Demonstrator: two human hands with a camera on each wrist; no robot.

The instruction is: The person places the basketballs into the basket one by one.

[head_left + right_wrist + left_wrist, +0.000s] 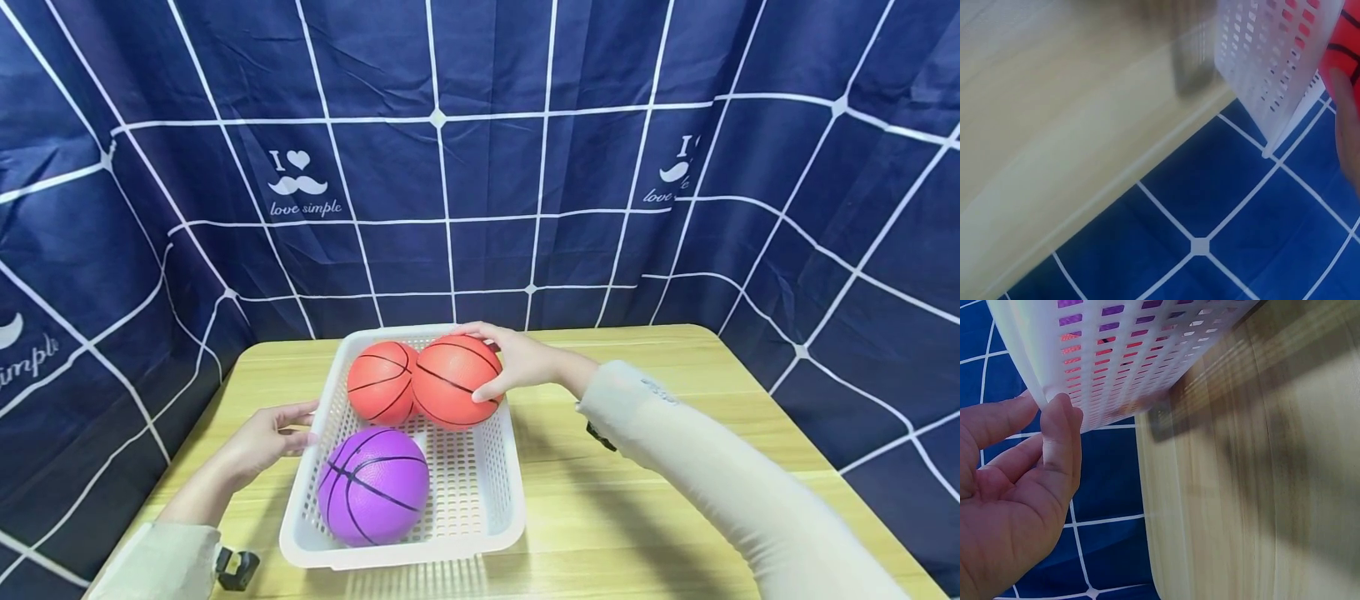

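A white plastic basket with perforated walls holds a purple basketball at its near left and two orange-red basketballs at its far end. My left hand pinches the basket's left rim. In the left wrist view the fingers and thumb of that hand meet at the rim edge. My right hand grips the far right orange-red basketball, with fingers over its top and the thumb on its near side. This ball touches the left orange-red basketball. Only part of the right hand shows in the right wrist view.
The basket stands on a light wood-grain table with rounded far corners. A dark blue curtain with white grid lines surrounds the table behind and on both sides. Black straps with small devices sit at both wrists.
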